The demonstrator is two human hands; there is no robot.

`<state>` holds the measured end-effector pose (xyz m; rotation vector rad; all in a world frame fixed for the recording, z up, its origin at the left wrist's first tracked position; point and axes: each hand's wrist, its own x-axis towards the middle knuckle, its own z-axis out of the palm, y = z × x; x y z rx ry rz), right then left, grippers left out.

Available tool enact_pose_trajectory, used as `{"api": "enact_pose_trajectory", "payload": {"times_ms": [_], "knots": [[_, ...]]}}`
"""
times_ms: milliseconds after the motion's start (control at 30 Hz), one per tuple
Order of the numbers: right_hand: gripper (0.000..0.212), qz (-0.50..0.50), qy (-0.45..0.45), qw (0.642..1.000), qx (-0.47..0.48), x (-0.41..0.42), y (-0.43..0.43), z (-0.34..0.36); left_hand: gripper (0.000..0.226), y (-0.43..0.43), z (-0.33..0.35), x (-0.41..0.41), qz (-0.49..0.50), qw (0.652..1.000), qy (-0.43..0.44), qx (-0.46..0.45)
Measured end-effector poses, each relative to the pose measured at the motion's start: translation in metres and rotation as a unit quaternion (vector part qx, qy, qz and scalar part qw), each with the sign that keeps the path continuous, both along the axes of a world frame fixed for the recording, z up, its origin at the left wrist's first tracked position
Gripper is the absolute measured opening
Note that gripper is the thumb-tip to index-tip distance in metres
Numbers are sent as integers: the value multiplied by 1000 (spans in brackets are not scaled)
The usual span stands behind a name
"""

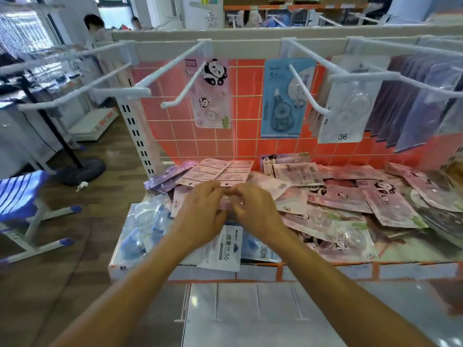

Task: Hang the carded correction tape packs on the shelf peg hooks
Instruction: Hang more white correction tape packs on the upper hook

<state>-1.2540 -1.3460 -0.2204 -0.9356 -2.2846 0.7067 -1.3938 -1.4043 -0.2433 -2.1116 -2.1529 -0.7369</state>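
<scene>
fingers (217, 190) of the left hand (204, 214) and the right hand (256, 212) curl in toward each other over the pile of packs (350, 201) on the shelf (325, 267). they seem to pinch a pink pack (224, 206) between them; blur hides its hang hole and its long axis. the matching panda pack (211, 93) hangs at 12 o'clock from the hands, well above them, on a peg hook (182, 75). its rod runs from the back rail toward 7 o'clock, with the upturned tip at 11 o'clock. the coming move looks like a lift up and slightly left, with the card's hole turned to face that tip. the left hand is nearer the tip. the blue pack (285, 101) hangs at 1 o'clock.
</scene>
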Motion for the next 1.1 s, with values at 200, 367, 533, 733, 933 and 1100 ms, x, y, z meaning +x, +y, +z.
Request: {"api": "enact_pose_trajectory", "payload": {"times_ms": [200, 367, 533, 733, 933, 1100], "knots": [[50, 8, -81, 989, 123, 21, -32, -53, 70, -53, -30, 9, 12, 993, 114, -12], [69, -36, -149, 971, 181, 19, -44, -70, 79, -67, -46, 3, 8, 987, 162, -24], [41, -80, -82, 978, 177, 21, -50, -69, 103, -75, -57, -3, -15, 979, 196, -54], [2, -99, -18, 994, -45, 32, -61, -47, 99, -77, -59, 1, -45, 984, 163, 50], [19, -143, 223, 891, -369, 46, -66, -11, 71, -80, -62, 2, -57, 992, 56, 96], [34, -93, 323, 822, -459, 54, -72, 19, 37, -93, -39, 13, -80, 973, -203, 77]]}}
